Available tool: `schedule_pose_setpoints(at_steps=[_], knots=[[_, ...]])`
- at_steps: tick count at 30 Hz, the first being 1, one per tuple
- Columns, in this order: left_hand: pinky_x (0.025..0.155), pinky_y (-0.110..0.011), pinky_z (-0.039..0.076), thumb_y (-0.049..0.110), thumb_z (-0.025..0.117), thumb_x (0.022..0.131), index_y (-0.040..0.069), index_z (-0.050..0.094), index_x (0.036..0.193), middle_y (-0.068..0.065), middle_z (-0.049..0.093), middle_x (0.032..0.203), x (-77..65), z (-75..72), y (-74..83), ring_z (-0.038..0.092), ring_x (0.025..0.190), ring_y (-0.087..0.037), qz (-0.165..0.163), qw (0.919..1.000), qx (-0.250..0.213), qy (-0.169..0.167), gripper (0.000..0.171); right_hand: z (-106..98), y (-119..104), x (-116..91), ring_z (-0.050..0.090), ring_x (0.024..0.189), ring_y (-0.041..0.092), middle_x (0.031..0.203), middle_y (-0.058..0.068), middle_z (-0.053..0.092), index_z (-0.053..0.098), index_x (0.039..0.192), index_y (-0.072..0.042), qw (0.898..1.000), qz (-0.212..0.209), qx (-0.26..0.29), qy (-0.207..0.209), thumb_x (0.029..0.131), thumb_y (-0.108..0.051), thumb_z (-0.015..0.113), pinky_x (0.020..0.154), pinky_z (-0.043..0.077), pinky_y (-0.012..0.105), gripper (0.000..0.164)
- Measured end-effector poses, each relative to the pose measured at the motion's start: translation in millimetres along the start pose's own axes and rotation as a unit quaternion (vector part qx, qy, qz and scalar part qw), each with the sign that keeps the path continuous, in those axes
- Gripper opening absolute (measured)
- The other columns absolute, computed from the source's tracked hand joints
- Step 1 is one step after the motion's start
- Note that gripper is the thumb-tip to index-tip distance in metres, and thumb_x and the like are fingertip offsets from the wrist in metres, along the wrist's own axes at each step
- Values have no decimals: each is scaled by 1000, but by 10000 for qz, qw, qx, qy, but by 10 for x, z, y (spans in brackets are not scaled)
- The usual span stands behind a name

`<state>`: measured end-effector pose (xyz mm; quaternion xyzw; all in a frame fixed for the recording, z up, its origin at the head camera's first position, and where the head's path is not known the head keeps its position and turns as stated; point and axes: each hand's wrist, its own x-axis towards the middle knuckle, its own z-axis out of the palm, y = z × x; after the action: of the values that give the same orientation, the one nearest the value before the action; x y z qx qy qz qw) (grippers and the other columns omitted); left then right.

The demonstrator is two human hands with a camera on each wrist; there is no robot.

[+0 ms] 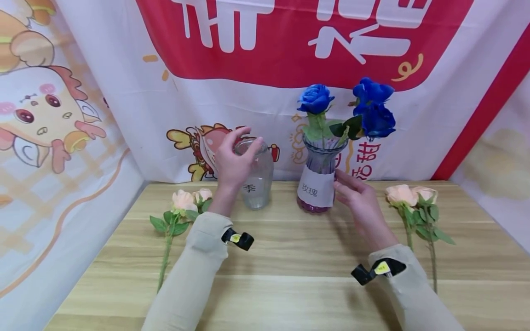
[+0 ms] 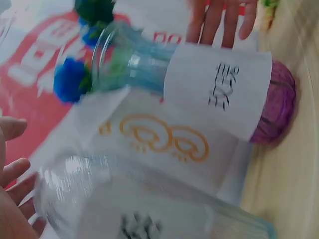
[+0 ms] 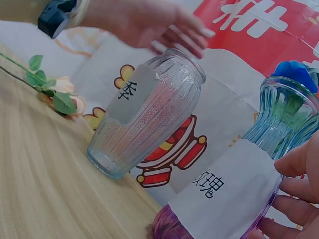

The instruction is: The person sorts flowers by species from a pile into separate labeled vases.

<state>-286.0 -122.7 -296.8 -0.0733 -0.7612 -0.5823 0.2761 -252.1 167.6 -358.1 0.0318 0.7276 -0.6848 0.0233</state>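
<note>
My left hand point(image 1: 235, 161) is at the mouth of a clear ribbed glass vase point(image 1: 261, 191), its fingers loosely spread. In the left wrist view those fingers point(image 2: 17, 172) show beside the vase's top. The vase stands upright on the table and bears a white label point(image 3: 132, 94) with handwriting. My right hand point(image 1: 359, 200) is at the right side of a second glass vase point(image 1: 323, 161), blue above and purple at the base, its fingertips right at the wall. A white paper label point(image 1: 316, 187) wraps that vase. Several blue roses point(image 1: 316, 98) stand in it.
Pale pink roses point(image 1: 184, 201) with long stems lie on the wooden table point(image 1: 281, 294) left of the vases. More pink roses point(image 1: 402, 196) lie at the right, near my right forearm. A printed cloth point(image 1: 256, 99) hangs right behind the vases.
</note>
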Motion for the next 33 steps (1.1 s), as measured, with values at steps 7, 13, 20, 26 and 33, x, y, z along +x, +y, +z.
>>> schedule_pose_setpoints(at_steps=[7, 13, 20, 26, 33], knots=[[121, -49, 46, 35, 71, 102, 20, 54, 155, -8, 59, 154, -18, -156, -331, 56, 141, -24, -820, 9919, -776, -576, 58, 4, -1, 3, 39, 157, 22, 173, 1, 37, 37, 166, -17, 10000, 15, -17, 4, 109, -27, 58, 127, 39, 48, 61], [114, -49, 52, 33, 68, 104, 17, 46, 159, -8, 57, 152, -8, -171, -470, 58, 134, -26, -646, 9894, -890, -951, 61, 11, -15, 6, 39, 157, 23, 173, 2, 37, 37, 165, -18, 10000, -5, -43, 14, 109, -29, 59, 127, 39, 49, 61], [114, -51, 50, 30, 66, 105, 17, 44, 160, -8, 54, 154, -30, -150, -472, 57, 134, -28, -620, 9890, -903, -994, 60, -4, -17, -10, 39, 158, 24, 173, 3, 37, 37, 165, -17, 9999, -12, -121, 20, 109, -29, 58, 127, 40, 48, 61], [118, -53, 47, 27, 64, 106, 18, 45, 159, -9, 54, 155, -45, -153, -448, 55, 138, -29, -700, 9884, -949, -959, 57, -14, -18, -10, 38, 158, 24, 174, 2, 36, 37, 166, -19, 9998, 68, -162, -47, 109, -30, 58, 127, 39, 48, 61], [122, -52, 44, 27, 63, 106, 18, 43, 160, -7, 51, 158, -41, -163, -447, 52, 143, -29, -707, 9876, -963, -1021, 58, -3, 7, -6, 40, 156, 24, 173, 4, 37, 37, 165, -17, 9998, -31, -216, -8, 110, -29, 57, 126, 40, 48, 60]])
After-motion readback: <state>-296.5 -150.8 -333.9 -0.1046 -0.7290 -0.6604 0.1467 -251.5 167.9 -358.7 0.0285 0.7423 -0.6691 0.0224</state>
